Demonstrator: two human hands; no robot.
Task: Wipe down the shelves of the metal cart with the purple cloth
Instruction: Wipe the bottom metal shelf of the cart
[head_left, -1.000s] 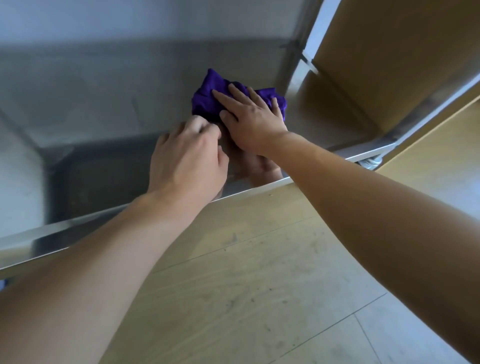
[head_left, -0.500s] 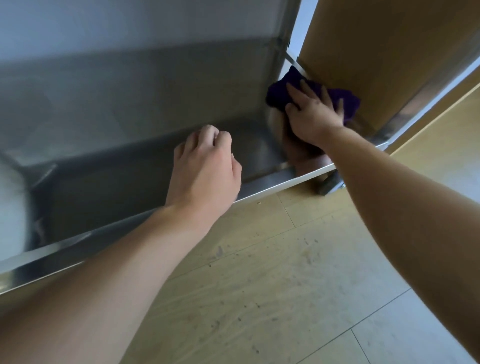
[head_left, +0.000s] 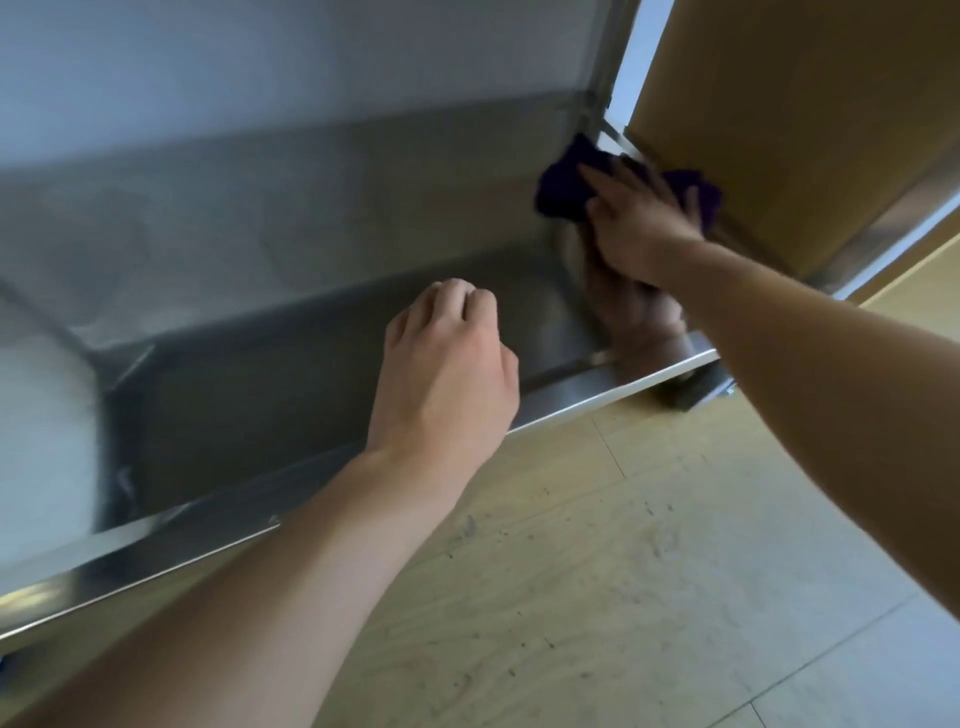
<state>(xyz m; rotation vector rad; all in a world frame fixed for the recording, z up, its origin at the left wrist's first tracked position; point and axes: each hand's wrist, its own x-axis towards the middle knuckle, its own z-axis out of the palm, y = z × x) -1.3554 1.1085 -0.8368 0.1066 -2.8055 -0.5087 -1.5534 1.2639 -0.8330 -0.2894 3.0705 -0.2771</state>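
Pressed flat rather than clenched, the right hand (head_left: 636, 228) spreads its fingers over the crumpled purple cloth (head_left: 563, 189), a palm-down grip that seems meant to keep the fabric bearing on the metal. That one cloth sits at the far right corner of the shiny stainless-steel cart shelf (head_left: 311, 358), beside the upright corner post (head_left: 597, 67), likely to reach the edge. The left hand (head_left: 447, 374) holds nothing; its fingers curl loosely inward and it hovers over the shelf's front lip, perhaps for balance. Two hands and one cloth show. Behind the corner stands a tan board panel (head_left: 779, 104); below lies pale wood-look flooring (head_left: 623, 571).
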